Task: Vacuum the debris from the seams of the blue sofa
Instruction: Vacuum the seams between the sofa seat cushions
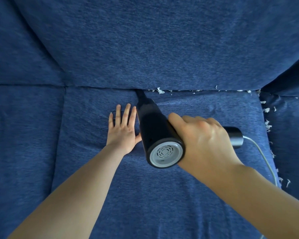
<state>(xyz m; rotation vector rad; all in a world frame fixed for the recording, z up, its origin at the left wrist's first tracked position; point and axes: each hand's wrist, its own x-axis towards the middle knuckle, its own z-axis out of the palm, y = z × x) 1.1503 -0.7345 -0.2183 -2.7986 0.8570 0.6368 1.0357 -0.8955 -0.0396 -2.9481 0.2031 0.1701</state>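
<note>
The person's right hand (204, 140) fills the centre right of the frame, its grip closed around the handle of a black cylindrical handheld vacuum (155, 131). It holds the body tilted so the narrow black crevice nozzle (141, 95) points up the frame and dips into the horizontal seam (100, 87) between the seat cushion (145, 195) and backrest of the blue fabric sofa (162, 49). That angle likely lets the tip reach down into the crack. The vacuum's grey vented end cap (166, 153) faces the camera, and a pale grey cord (264, 157) trails off to the lower right.

The left hand (123, 130) lies flat with straight fingers on the cushion just left of the vacuum, holding nothing; it seems to press the cushion down to open the seam.

White shredded debris (160, 91) sits along the seam to the right of the nozzle and down the vertical seam at the right edge, while the stretch to the left looks clean. Much appears left to do.
</note>
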